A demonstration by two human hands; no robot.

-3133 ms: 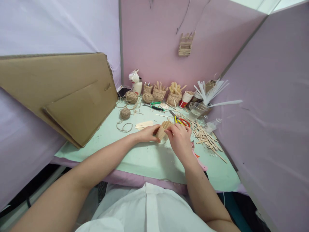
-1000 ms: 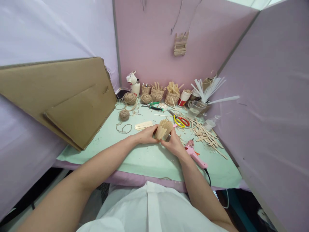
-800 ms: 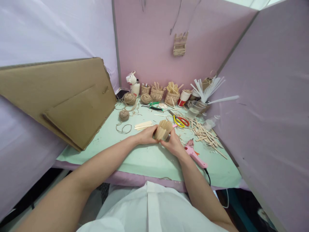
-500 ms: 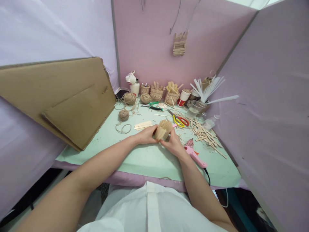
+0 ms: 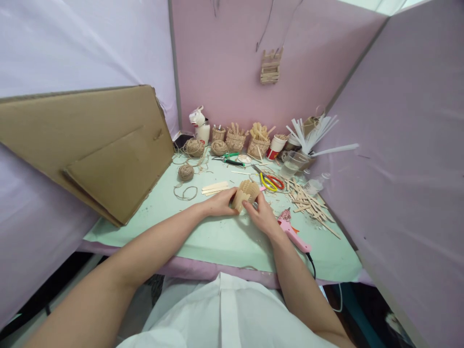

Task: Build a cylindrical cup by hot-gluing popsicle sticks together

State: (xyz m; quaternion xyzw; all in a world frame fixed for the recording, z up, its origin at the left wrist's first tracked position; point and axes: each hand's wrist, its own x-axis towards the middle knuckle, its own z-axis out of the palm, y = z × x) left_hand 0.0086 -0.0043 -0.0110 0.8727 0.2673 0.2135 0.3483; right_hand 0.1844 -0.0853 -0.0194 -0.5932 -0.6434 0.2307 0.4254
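Place: craft workshop booth | lilac fabric side panel (image 5: 398, 125) | green-topped worktable (image 5: 217, 246): twine balls (image 5: 186, 172), pink glue gun (image 5: 294, 236), loose wooden sticks (image 5: 308, 200), stick-filled baskets (image 5: 258, 148)

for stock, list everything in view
slatted piece: 1, tan, centre
glue gun: 1, pink, right
scissors: 1, yellow-red, centre
pliers: 1, green-black, centre
twine balls: 3, brown, left
loose sticks: many, tan, right
flat sticks: several, pale, centre
baskets: 3, tan, back
cup: 1, red-white, back
tumbler: 1, clear, right
strips: many, white, right
animal figure: 1, white, back
cardboard: count unclear, brown, left
hanging piece: 1, tan, top
table: 1, green, middle
left hand: 1, centre
right hand: 1, centre
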